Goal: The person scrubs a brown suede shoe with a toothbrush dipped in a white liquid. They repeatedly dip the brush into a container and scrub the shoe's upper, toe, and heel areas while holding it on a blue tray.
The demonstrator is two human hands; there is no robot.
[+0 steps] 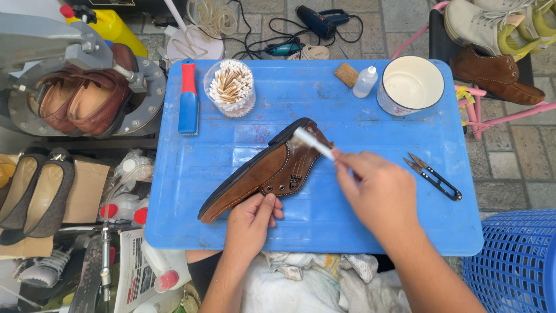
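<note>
A brown suede shoe point(263, 171) lies on its side near the middle of the blue tray point(359, 226), toe pointing toward the near left corner. The left hand point(250, 223) presses its fingers against the shoe's near edge, steadying it, its grip closed on nothing. The right hand point(379, 194) has its grip pinched on a white swab stick point(313, 144), tip touching the shoe's collar. Beyond the shoe stand a cup of cotton swabs point(230, 88) and a white bowl point(410, 85); black snips point(434, 177) lie right of the shoe
</note>
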